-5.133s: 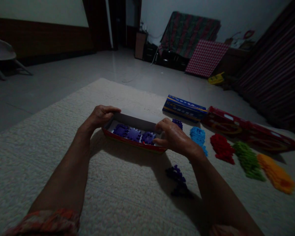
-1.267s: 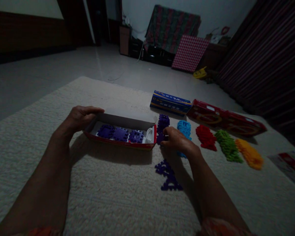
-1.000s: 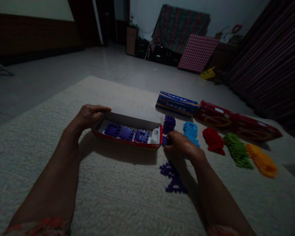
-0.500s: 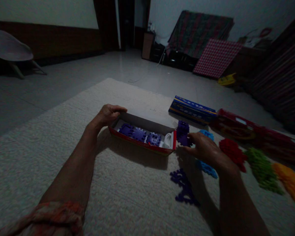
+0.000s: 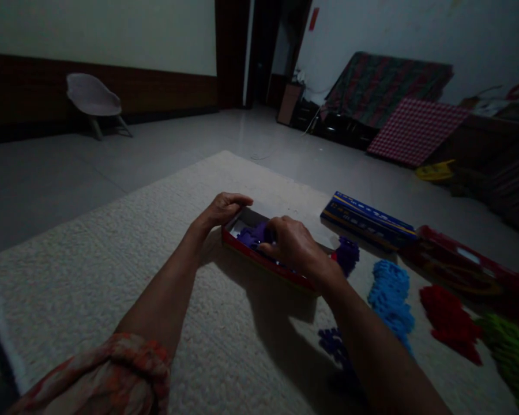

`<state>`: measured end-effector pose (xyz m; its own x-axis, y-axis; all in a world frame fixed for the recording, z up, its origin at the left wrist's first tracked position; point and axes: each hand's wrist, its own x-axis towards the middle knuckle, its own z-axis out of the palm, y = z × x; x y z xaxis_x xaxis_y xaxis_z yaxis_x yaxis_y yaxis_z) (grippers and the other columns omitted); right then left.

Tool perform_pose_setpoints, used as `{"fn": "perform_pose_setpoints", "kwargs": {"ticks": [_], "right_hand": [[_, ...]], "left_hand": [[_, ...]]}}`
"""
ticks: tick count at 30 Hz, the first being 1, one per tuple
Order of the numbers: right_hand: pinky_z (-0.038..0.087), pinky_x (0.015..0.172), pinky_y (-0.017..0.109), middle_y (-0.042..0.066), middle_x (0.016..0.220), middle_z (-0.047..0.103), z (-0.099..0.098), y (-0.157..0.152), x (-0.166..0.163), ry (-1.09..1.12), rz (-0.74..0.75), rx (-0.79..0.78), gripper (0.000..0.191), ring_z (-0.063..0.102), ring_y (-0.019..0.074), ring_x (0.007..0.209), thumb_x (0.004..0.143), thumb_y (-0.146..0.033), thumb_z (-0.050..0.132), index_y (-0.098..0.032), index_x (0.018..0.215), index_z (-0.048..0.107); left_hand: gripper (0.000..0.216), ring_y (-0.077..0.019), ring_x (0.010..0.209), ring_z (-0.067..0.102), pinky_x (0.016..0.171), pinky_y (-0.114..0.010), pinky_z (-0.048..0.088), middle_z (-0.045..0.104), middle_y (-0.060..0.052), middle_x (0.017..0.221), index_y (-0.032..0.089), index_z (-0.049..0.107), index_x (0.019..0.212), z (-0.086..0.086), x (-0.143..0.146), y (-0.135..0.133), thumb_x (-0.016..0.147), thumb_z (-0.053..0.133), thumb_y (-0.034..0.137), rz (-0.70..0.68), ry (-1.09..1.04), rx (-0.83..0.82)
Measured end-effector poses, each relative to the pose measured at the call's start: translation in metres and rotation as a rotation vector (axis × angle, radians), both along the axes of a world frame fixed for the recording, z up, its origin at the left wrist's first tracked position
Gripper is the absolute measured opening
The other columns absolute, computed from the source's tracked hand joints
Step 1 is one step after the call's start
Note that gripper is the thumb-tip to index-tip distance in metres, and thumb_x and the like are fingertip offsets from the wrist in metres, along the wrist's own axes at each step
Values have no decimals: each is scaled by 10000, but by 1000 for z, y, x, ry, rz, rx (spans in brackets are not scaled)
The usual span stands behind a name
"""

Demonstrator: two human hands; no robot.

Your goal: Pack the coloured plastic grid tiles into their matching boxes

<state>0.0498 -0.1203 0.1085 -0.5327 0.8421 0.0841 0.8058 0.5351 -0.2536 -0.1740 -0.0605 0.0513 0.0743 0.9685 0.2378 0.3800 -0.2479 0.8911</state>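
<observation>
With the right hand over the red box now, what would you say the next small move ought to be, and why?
Probably lowering the right hand to set a purple piece down into the red box. That hand is curled over the box's inside, seemingly pinching purple pieces, though the grip is dim. The left hand grips the far end, steadying the box on the rug.

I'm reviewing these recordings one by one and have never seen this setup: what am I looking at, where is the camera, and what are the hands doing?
There is no machine here: a person wears a camera on the head, looking down at their own bare hands. The left hand grips the far end of a shallow red box lying on a pale rug. The right hand is over the box at the purple pieces inside; whether it holds one is hidden. Beside it lie piles of purple, blue, red and green pieces, plus a blue box.
</observation>
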Motion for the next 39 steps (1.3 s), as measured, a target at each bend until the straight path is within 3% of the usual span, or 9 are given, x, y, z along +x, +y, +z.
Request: {"fn": "perform_pose_setpoints", "kwargs": {"ticks": [9,20,24,26,29,34,39], "right_hand": [[468,699,319,107,954,679,-19,25,-28,-80,97,-2,205,630,215,822,811,-317,738,-174,948,683],[496,712,320,112,1017,670,-14,19,-28,-38,62,29,237,644,219,848,805,-302,762,-177,986,676],[500,726,321,99,973,690,6,7,5,89,4,149,147,656,204,812,833,-256,722,-181,953,684],[497,722,315,78,913,702,15,2,34,167,-16,212,82,658,185,763,867,-259,662,-187,901,685],[494,705,309,60,842,717,14,-4,89,240,-113,293,144,661,184,733,891,-293,593,-199,830,684],[511,785,358,82,878,732,-25,-14,170,166,-407,290,172,670,227,797,870,-267,551,-207,863,712],[501,889,421,132,1045,689,-62,-21,189,110,-477,299,246,636,274,978,877,-201,533,-192,1040,717]], "left_hand": [[429,-166,947,747,935,-341,582,801,-70,1050,153,794,975,-5,-3,5,742,473,-12,-18,27,62],[434,-144,930,745,915,-297,583,809,-37,1001,181,796,938,-10,-4,8,720,468,-2,-42,14,78],[423,-144,914,745,910,-294,581,810,-41,1002,183,799,934,-8,-4,7,725,472,14,-17,29,63],[407,-142,890,747,898,-291,583,811,-39,986,184,800,924,-7,-4,7,729,478,32,-7,36,56],[382,-149,895,744,894,-285,579,811,-43,988,185,806,919,-5,-3,5,718,502,69,-14,42,49],[329,-174,794,731,749,-269,593,809,-38,902,196,818,879,2,1,-1,684,553,188,74,33,-27],[331,-175,741,695,675,-252,569,801,-24,848,186,812,867,18,7,-12,641,579,254,91,38,-119]]}}
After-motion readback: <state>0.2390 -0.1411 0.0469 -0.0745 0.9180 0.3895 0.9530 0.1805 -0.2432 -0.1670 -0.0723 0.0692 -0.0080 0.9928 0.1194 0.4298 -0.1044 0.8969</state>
